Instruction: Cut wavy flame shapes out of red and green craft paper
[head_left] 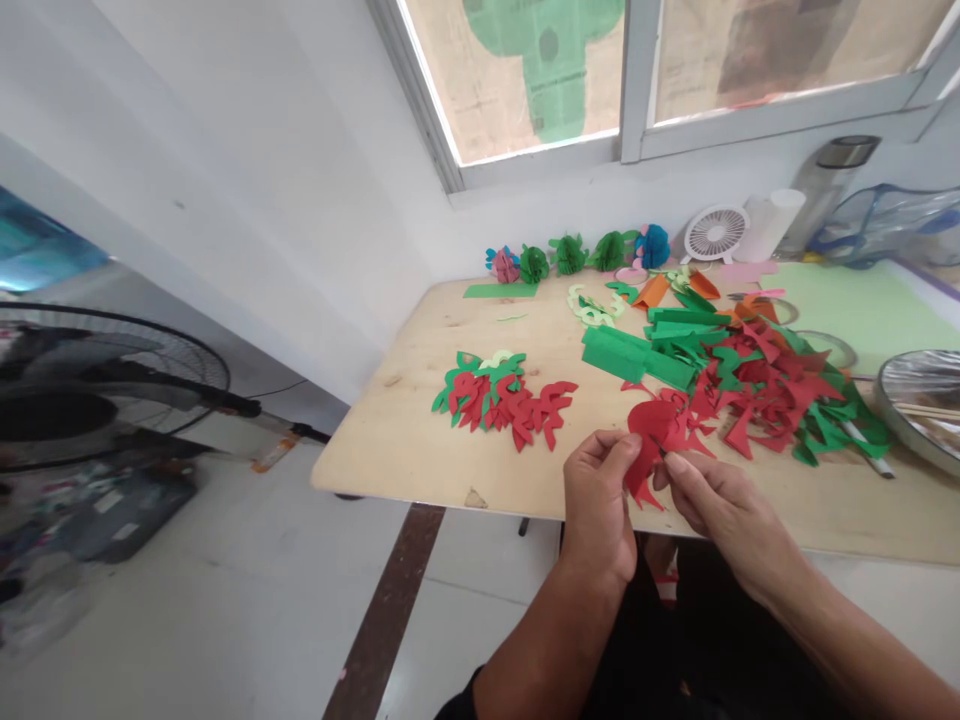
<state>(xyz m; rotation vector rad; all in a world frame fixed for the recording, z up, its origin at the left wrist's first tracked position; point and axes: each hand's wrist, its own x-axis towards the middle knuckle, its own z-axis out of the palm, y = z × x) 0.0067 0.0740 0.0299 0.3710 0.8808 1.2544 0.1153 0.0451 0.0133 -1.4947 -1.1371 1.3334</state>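
A folded red paper piece [651, 428] with a curved edge is pinched between the thumb and fingers of my left hand [602, 487] over the table's front edge. My right hand [705, 487] is closed close against the paper's right side, on something small and dark that I cannot make out. Cut red paper shapes [541, 410] and green ones [457, 375] lie in a cluster on the left of the table. A heap of red scraps [780, 395] and green strips [619, 352] lies beyond my hands to the right.
On the wooden table [390, 420], paper flowers [568, 254] stand along the wall. Behind the heap are a small white fan [716, 234] and a bottle [832, 185]. A bowl [926, 405] sits at the right edge. A large fan [150, 385] stands on the left.
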